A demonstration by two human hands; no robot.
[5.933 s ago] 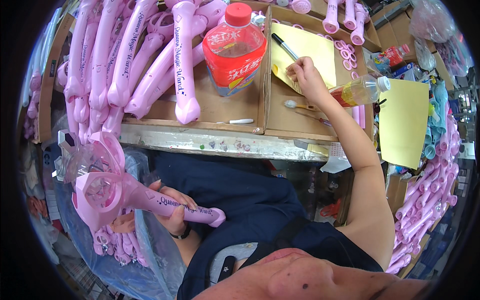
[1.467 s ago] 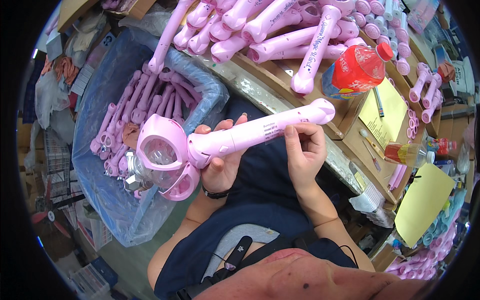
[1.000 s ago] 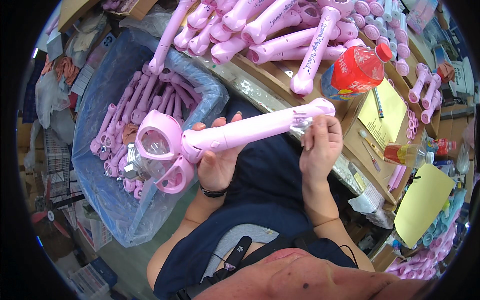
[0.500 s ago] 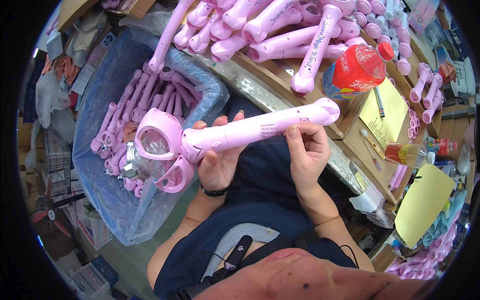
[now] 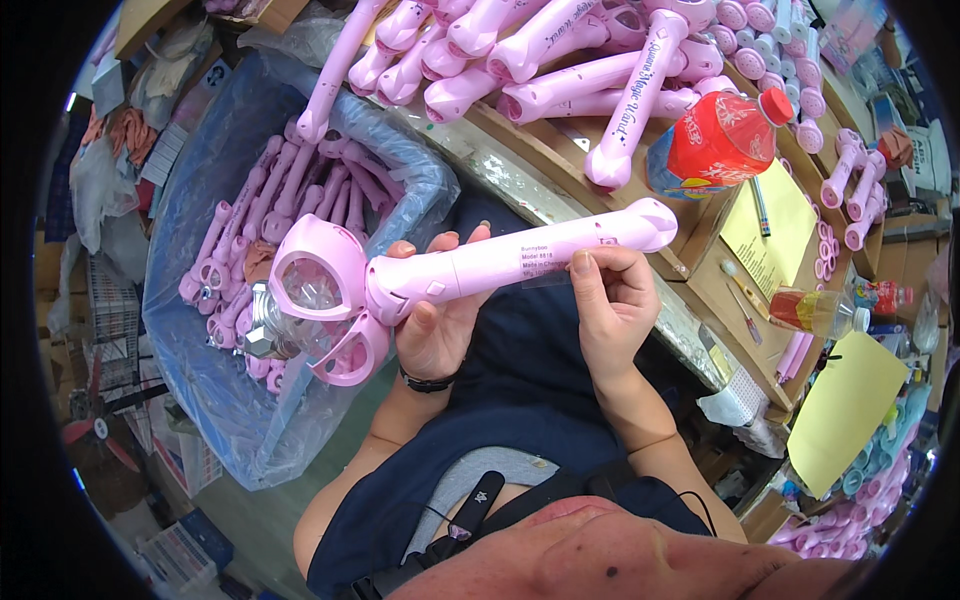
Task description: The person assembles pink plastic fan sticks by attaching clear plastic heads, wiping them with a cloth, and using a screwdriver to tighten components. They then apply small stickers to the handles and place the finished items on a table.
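Note:
A pink toy wand (image 5: 500,257) lies across my lap, tilted up to the right. Its head, at the left end, has pink loops around a clear bulb-shaped part. My left hand (image 5: 437,330) is wrapped round the handle close to that head, with the fingertips showing above it. My right hand (image 5: 612,305) pinches the edge of a clear sticker (image 5: 548,274) between thumb and forefinger, against the handle's right half. Small dark print shows beside the thumb. Part of the sticker hangs below the handle's lower edge.
On the left stands a blue plastic-lined bin (image 5: 215,400) full of pink wands. More pink wands (image 5: 560,50) are heaped on the workbench ahead. A red-labelled bottle (image 5: 710,140), a yellow sheet (image 5: 770,235) and a brush (image 5: 745,285) are at the right.
The wand and both hands hold nearly the same place. My right thumb has shifted very slightly along the handle, and the view has moved a little.

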